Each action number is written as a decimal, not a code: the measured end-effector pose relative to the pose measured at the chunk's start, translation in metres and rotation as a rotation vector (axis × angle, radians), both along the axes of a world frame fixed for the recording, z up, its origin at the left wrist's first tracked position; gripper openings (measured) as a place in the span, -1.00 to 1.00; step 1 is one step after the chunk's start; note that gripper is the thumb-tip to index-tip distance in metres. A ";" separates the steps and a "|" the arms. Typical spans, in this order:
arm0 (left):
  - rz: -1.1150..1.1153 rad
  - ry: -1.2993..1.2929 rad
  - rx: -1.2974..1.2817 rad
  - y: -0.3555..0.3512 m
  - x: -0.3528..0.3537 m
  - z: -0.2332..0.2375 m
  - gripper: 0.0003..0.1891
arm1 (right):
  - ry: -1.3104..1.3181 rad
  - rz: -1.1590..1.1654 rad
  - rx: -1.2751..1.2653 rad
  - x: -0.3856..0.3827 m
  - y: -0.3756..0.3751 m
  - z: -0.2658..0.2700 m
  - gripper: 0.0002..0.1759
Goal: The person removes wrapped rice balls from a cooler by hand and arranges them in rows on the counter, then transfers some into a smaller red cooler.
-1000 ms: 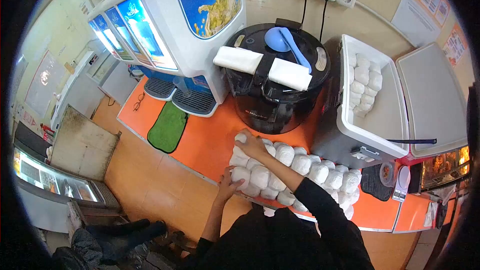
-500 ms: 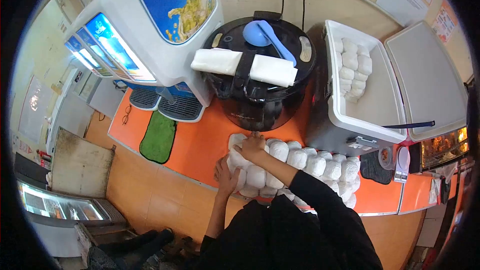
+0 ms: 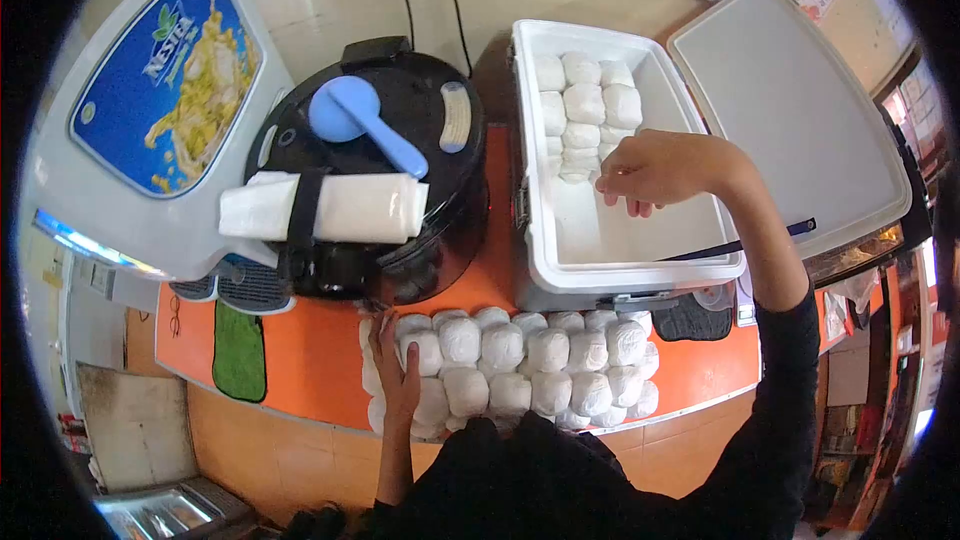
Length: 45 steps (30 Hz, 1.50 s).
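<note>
Many white wrapped bundles (image 3: 502,348) lie piled in rows on the orange counter (image 3: 310,360). At the left end of the pile, my left hand (image 3: 397,372) rests against the bundles with its fingers spread. Over the open white cooler box (image 3: 620,40), my right hand (image 3: 660,172) hangs with its fingers curled down; whether anything is in them is hidden. Just left of that hand, more white bundles (image 3: 584,103) are stacked inside the back left part of the cooler.
A black cooker (image 3: 370,110) carries a blue scoop (image 3: 345,108) and white folded packets (image 3: 365,208). The drink dispenser (image 3: 170,70) stands left, above a green cloth (image 3: 239,350). The cooler's lid (image 3: 800,110) leans open at the right, with a dark rod (image 3: 740,242) across the cooler's rim.
The view has turned right. My right hand has left the pile on the counter and moved over the cooler. My left hand stays at the pile's left end.
</note>
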State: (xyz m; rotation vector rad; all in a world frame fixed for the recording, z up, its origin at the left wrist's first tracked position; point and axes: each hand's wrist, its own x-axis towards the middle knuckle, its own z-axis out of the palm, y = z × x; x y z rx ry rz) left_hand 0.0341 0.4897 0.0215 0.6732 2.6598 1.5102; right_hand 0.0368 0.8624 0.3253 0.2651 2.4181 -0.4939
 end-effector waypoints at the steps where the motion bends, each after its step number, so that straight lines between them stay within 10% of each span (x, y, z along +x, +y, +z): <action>1: -0.042 0.044 -0.023 0.018 -0.002 0.007 -0.50 | -0.132 -0.014 0.113 -0.014 0.020 -0.022 -0.59; 7: -0.391 -0.015 0.212 0.122 0.003 0.026 -0.67 | -0.538 -0.014 -0.017 -0.059 0.091 -0.183 -0.14; 17: -0.110 -0.310 0.538 0.152 0.004 -0.063 -0.77 | -0.521 -0.322 -0.247 -0.089 0.048 -0.366 0.15; 20: -0.161 -0.268 0.498 0.146 -0.001 -0.065 -0.77 | -0.007 -0.408 0.101 -0.075 0.033 -0.355 0.13; 25: -0.165 -0.186 0.308 0.145 -0.022 -0.017 -0.85 | -0.481 -0.428 -0.545 -0.084 0.082 -0.277 0.16; 38: -0.118 -0.258 0.391 0.122 -0.020 -0.035 -0.95 | -0.888 -0.154 -0.570 -0.074 0.060 -0.278 0.56; 45: -0.161 -0.239 0.327 0.123 0.001 0.011 -0.97 | -0.579 -0.200 -0.532 -0.049 0.052 -0.270 0.14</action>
